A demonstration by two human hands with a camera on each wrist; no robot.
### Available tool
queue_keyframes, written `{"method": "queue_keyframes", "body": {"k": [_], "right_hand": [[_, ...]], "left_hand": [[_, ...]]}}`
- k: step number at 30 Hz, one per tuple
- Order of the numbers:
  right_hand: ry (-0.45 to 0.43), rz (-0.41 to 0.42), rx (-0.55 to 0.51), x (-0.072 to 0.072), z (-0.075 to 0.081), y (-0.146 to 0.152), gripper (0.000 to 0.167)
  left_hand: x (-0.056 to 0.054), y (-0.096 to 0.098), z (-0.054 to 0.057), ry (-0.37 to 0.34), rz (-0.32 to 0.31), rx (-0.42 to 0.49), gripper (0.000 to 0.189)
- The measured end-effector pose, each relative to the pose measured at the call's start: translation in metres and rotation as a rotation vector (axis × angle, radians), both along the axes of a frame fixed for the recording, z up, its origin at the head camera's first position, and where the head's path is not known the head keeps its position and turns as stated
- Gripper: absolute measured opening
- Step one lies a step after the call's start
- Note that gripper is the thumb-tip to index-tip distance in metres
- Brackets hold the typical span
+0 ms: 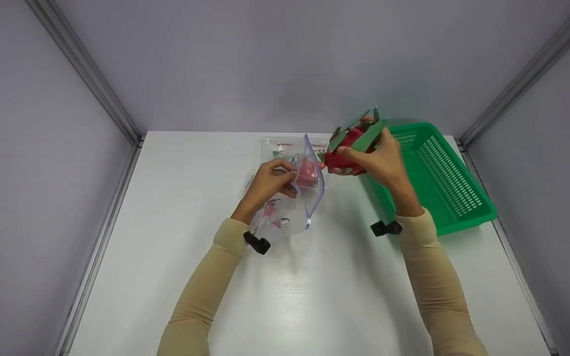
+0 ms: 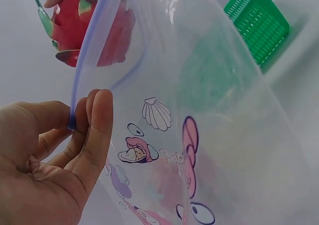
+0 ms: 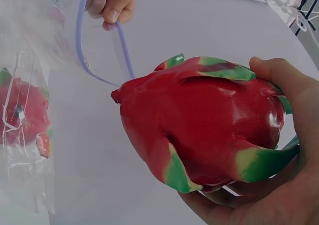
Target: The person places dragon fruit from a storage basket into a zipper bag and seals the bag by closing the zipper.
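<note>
My right hand [image 1: 388, 157] grips a red dragon fruit [image 1: 340, 158] with green-tipped scales, holding it above the table beside the bag's mouth. Its stem end points toward the bag in the right wrist view, and its skin looks glossy [image 3: 199, 117]. My left hand [image 1: 269, 182] pinches the purple zip edge [image 2: 79, 75] of a clear bag [image 2: 224, 135] between thumb and fingers. The bag's mouth gapes toward the dragon fruit. Pink cartoon shells are printed on the bag. In the left wrist view, part of the dragon fruit shows through the plastic.
A green plastic basket [image 1: 463, 173] with slotted sides stands at the right of the white table [image 1: 186, 198]. Behind the printed bag lies another clear package [image 1: 269, 144] with a red item [image 3: 22, 110] inside. Grey walls [image 1: 265, 59] enclose the table's back and sides.
</note>
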State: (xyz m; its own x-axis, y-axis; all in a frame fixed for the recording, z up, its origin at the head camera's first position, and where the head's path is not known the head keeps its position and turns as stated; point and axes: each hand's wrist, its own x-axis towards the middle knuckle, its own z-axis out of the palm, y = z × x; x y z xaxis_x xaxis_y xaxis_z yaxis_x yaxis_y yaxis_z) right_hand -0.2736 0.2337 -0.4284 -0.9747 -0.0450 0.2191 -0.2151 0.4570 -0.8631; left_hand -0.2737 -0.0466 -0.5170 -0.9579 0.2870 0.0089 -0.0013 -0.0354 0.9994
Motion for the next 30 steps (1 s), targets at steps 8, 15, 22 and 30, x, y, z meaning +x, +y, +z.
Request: {"method": "queue_keyframes", "body": {"k": [8,15,22,30], "right_hand": [[0.021,0.028,-0.008,0.003,0.002,-0.005,0.081],[0.027,0.045,-0.016,0.005,0.002,-0.011,0.08],[0.025,0.06,-0.029,0.007,0.0,-0.017,0.082],[0.011,0.077,-0.047,0.007,-0.003,-0.023,0.081]], "left_hand": [[0.0,0.001,0.0,-0.004,-0.001,-0.013,0.013],[-0.001,0.0,0.0,-0.003,-0.002,-0.024,0.013],[-0.001,0.0,0.0,-0.007,-0.005,-0.026,0.018],[0.0,0.0,0.0,-0.006,-0.01,-0.036,0.01]]}}
